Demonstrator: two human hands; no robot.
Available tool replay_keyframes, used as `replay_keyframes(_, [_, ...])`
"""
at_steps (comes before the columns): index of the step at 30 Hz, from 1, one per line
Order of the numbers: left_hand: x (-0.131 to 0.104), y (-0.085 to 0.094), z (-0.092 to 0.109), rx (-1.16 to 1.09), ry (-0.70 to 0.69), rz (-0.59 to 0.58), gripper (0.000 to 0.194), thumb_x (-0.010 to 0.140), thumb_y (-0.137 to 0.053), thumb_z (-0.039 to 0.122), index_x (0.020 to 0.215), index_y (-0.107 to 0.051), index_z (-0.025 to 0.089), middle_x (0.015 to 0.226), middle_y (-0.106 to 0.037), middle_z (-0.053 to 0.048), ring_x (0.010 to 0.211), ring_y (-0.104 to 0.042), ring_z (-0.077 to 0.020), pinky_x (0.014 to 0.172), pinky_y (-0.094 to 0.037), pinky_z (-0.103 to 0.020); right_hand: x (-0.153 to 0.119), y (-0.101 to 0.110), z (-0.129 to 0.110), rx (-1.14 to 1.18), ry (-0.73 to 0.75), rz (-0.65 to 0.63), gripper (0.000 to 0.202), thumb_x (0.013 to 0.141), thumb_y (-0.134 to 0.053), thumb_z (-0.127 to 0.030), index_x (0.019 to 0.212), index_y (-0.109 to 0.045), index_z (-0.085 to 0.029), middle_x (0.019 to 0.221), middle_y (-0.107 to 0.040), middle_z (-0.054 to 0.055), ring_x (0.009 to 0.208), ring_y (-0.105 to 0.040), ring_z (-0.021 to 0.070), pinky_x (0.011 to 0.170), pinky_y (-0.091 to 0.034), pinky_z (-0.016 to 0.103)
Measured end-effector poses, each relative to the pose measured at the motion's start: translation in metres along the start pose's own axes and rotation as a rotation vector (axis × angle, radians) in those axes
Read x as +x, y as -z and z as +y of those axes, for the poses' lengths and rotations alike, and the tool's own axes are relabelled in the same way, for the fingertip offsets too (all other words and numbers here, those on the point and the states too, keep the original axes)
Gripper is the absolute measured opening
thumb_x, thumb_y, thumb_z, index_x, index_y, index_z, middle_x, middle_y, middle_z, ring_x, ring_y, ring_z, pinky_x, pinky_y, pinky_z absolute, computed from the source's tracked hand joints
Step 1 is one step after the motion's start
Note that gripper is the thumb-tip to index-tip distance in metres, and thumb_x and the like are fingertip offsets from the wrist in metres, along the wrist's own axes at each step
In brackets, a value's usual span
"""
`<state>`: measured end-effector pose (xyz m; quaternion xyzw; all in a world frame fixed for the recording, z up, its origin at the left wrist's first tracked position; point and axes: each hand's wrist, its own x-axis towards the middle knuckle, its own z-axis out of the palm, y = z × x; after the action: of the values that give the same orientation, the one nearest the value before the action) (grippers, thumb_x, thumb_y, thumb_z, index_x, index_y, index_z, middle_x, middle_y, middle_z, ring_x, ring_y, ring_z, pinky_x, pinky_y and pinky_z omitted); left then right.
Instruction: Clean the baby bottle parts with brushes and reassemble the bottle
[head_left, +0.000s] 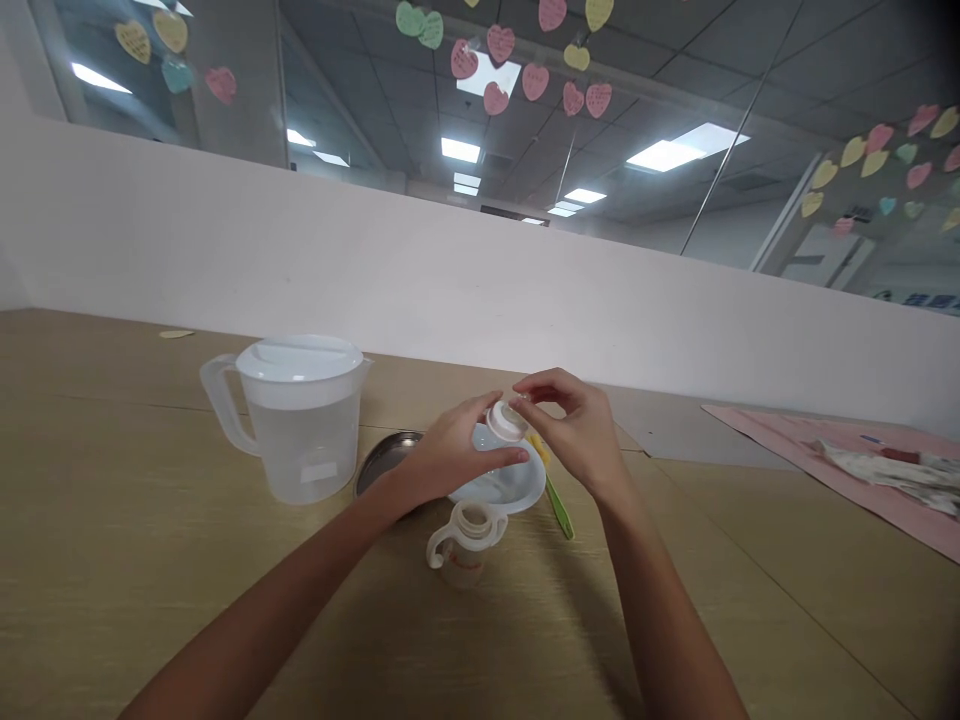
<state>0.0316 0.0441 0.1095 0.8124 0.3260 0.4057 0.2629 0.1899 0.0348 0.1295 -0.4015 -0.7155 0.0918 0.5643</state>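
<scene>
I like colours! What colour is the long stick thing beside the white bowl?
The stick is green, with a yellow bit near the top. Only the head view shows it.

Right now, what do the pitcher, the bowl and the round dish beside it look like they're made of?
Pitcher: frosted translucent plastic, seemingly; the liquid shows through its walls. Bowl: glossy white, plastic or ceramic, unclear which. Round dish: probably metal, grey with a dull sheen.

Light wooden tabletop running to a low white partition wall, glass panels above it dotted with paper heart stickers (pink, yellow, green), rectangular ceiling lights glowing beyond, pink mat at the tabletop's right edge.
</scene>
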Motion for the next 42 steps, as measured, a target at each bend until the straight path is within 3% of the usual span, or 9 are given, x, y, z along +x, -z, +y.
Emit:
replay_keyframes(4, [-0.002,0.002,0.009,0.081,-0.041,0.013,0.035,0.078,-0.058,0.042,0.102,-0.059,0.017,0.095,-0.066,-0.003,0.085,-0.060,-0.0205,0.075,-0.046,-0.030,-0.006,-0.006,-0.007,-0.022,0.043,-0.056,0.021,0.077,-0.058,-0.032,0.094,-0.063,-0.020,0.095,-0.062,0.006,0.086,-0.058,0.0182,0.076,-0.049,0.032])
replay_keyframes(8, [-0.004,0.001,0.008,0.274,-0.124,0.135,0.034,0.084,-0.049,0.040,0.109,-0.054,0.017,0.106,-0.061,-0.006,0.095,-0.057,-0.0219,0.081,-0.044,-0.033,-0.009,-0.009,-0.008,-0.072,-0.025,-0.220,0.036,0.084,-0.050,-0.042,0.113,-0.056,-0.020,0.108,-0.059,0.007,0.093,-0.056,0.0190,0.076,-0.047,0.030])
replay_keyframes(11, [-0.007,0.002,0.008,0.377,-0.178,0.131,0.037,0.088,-0.041,0.041,0.117,-0.046,0.017,0.112,-0.056,-0.008,0.101,-0.054,-0.0223,0.086,-0.043,-0.035,-0.009,-0.011,-0.007,-0.064,-0.034,-0.325,0.037,0.090,-0.039,-0.045,0.100,-0.061,-0.017,0.082,-0.064,0.002,0.074,-0.058,0.0159,0.066,-0.044,0.026])
replay_keyframes(16, [-0.011,0.008,0.012,0.380,-0.209,0.073,0.037,0.089,-0.039,0.042,0.116,-0.043,0.016,0.109,-0.055,-0.009,0.097,-0.055,-0.0227,0.081,-0.045,-0.035,-0.011,-0.016,-0.005,-0.045,-0.050,-0.177,0.046,0.088,-0.040,-0.049,0.060,-0.056,-0.016,0.053,-0.053,-0.001,0.052,-0.050,0.0133,0.049,-0.034,0.024])
replay_keyframes(23, [-0.017,0.011,0.028,0.385,-0.407,0.002,0.041,0.087,-0.047,0.041,0.120,-0.039,0.018,0.117,-0.051,-0.009,0.103,-0.052,-0.0218,0.084,-0.044,-0.031,0.004,0.001,0.013,0.479,-0.328,-0.161,0.058,0.083,-0.033,-0.063,0.068,-0.061,-0.015,0.046,-0.051,0.000,0.039,-0.045,0.0126,0.044,-0.040,0.025])
replay_keyframes(28, [-0.010,0.011,0.013,0.727,-0.189,-0.005,0.038,0.084,-0.049,0.044,0.108,-0.049,0.014,0.112,-0.049,-0.012,0.092,-0.053,-0.0234,0.079,-0.044,-0.035,0.008,0.005,0.055,-0.078,-0.370,-0.353,0.048,0.079,-0.049,-0.057,0.062,-0.060,-0.013,0.060,-0.059,0.004,0.058,-0.057,0.0160,0.056,-0.043,0.025])
replay_keyframes(32, [-0.005,0.003,-0.017,0.900,-0.044,-0.244,0.033,0.081,-0.056,0.034,0.105,-0.053,0.011,0.105,-0.055,-0.014,0.097,-0.053,-0.0254,0.083,-0.042,-0.035,0.004,-0.010,0.091,-0.729,-0.311,-0.651,0.030,0.081,-0.052,-0.032,0.064,-0.064,-0.011,0.069,-0.064,0.009,0.069,-0.060,0.0199,0.060,-0.039,0.026])
replay_keyframes(37, [-0.005,-0.014,-0.050,0.956,0.074,-0.445,0.036,0.084,-0.051,0.030,0.111,-0.052,0.008,0.106,-0.061,-0.017,0.099,-0.056,-0.0281,0.080,-0.043,-0.035,-0.001,-0.022,0.112,-0.796,-0.321,-0.836,0.037,0.073,-0.064,-0.020,0.109,-0.062,-0.014,0.099,-0.066,0.009,0.089,-0.060,0.0194,0.072,-0.040,0.023])
replay_keyframes(42, [-0.006,-0.022,-0.065,0.989,0.110,-0.486,0.043,0.089,-0.041,0.035,0.121,-0.047,0.007,0.100,-0.065,-0.019,0.093,-0.061,-0.0313,0.076,-0.045,-0.039,-0.004,-0.026,0.118,-0.809,-0.349,-0.901,0.052,0.068,-0.069,-0.019,0.118,-0.057,-0.014,0.102,-0.066,0.009,0.093,-0.060,0.0207,0.074,-0.041,0.023])
